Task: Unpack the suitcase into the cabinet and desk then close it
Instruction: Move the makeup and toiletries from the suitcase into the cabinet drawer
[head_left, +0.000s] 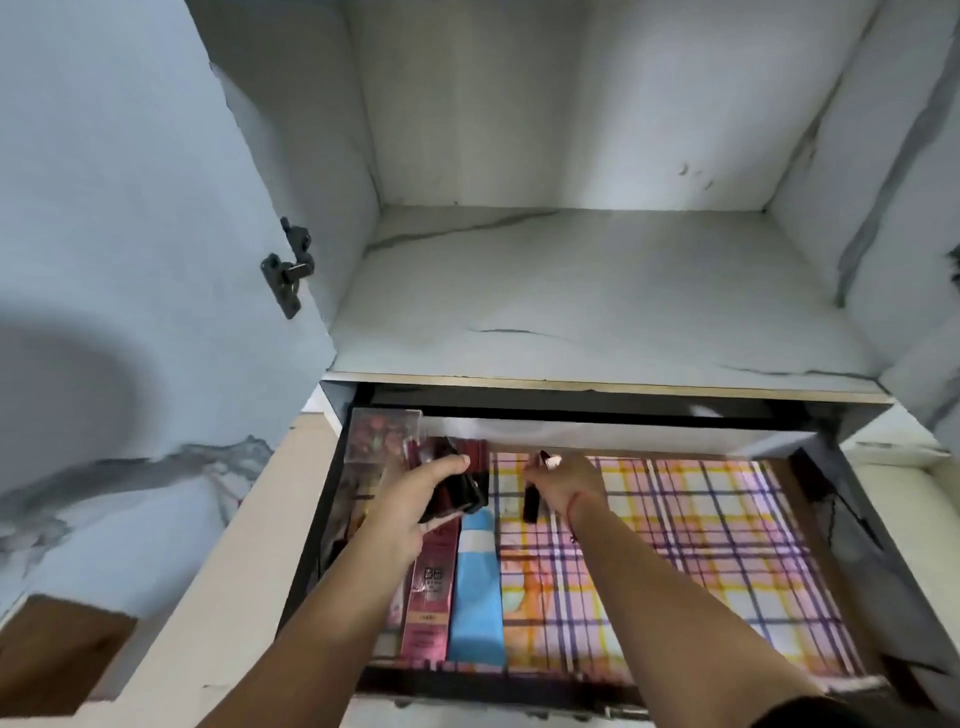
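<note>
Curling round a small black case (460, 493), the fingers (451, 464) of the left hand (415, 501) grip it from both sides just above the left rear part of the drawer (321, 519). The case is glossy and blurred, so its exact kind cannot be told. The right hand (566, 486) is just beside it, its fingers closed on a slim black tube (531, 501) held upright-to-slanted, with the lower end near the plaid liner (675, 545). A small dark piece with a pale pink tip (549, 460) shows above that hand's knuckles; whether it belongs to the tube cannot be told. A thin red thread (583, 501) circles the right wrist.

Under the left forearm a dark pink BB cream box (434, 587) lies lengthwise on the drawer floor, touching a light blue tube (477, 582) on its right. A clear plastic packet (374, 441) with reddish contents stands at the drawer's back left corner. The liner covers the rest of the drawer floor to the right.

Above the pulled-out drawer is a white marble-patterned cabinet shelf (597, 291). The cabinet door (130, 208) stands open on the left, with a dark hinge (288, 267) on its inner edge.
</note>
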